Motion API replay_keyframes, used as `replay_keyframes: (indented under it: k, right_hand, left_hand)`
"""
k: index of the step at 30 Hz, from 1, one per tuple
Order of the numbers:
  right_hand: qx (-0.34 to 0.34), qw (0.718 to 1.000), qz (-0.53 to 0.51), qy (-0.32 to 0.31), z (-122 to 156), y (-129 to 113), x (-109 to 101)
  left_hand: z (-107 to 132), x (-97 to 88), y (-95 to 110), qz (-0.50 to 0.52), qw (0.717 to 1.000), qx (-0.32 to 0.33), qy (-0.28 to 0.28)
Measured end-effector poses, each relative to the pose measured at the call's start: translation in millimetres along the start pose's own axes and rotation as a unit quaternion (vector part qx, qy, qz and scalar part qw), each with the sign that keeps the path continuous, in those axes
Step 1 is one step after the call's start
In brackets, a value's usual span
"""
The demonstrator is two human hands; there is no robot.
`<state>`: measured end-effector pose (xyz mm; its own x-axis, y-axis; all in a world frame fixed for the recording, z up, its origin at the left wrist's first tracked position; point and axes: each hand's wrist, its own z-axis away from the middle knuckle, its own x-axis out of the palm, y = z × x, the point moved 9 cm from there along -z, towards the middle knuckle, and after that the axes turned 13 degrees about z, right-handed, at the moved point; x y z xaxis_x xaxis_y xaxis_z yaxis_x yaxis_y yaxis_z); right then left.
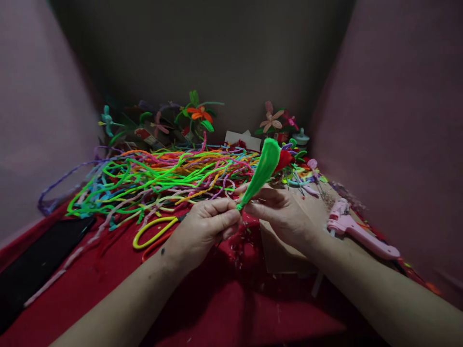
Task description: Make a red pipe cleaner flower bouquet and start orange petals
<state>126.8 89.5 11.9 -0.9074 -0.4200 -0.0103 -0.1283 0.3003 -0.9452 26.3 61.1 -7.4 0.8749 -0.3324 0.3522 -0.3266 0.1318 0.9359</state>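
My left hand [206, 226] and my right hand [280, 212] meet over the red cloth, both pinched on the narrow lower tip of a green pipe-cleaner leaf [262, 171]. The leaf is flat, bright green and widens as it slants up and to the right. Just behind my hands lies a big tangled heap of coloured pipe cleaners [162, 180]. A yellow loop with scissors-like handles [154, 231] lies left of my left hand.
A pink glue gun [356, 231] rests on brown cardboard [285, 250] at the right. Finished pipe-cleaner flowers [198, 115] stand at the back, with more flowers [275, 120] to their right. A black flat object [39, 260] lies at the left. Pink walls close in both sides.
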Motion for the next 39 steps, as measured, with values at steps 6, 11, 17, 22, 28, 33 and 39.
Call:
replay_keyframes:
  k: [6,11,17,22,28,33,39]
  right_hand:
    - [-0.017,0.995,-0.027,-0.098,-3,-3,8]
    - [-0.02,0.985,-0.004,-0.172,4,-7,23]
    - [-0.014,0.997,-0.055,-0.052,2,-1,11]
    - [-0.001,0.998,-0.052,0.031,4,3,4]
    - [0.009,0.999,0.02,0.034,4,3,4]
    - [0.015,0.999,0.037,-0.036,0,7,7]
    - [0.049,0.994,-0.037,-0.093,1,16,12]
  left_hand:
    - [0,13.0,-14,0.12,0.989,-0.056,-0.065]
    - [5,23.7,-26,0.172,0.968,-0.126,-0.135]
    - [0,7.2,-7,-0.039,0.998,-0.033,-0.034]
    - [12,3.9,30,-0.419,0.874,0.222,0.109]
    - [11,0.3,25,-0.443,0.858,0.238,0.11]
    - [2,-0.9,24,-0.289,0.941,0.154,0.086]
    - [1,0.8,11,-0.153,0.985,0.056,0.054]
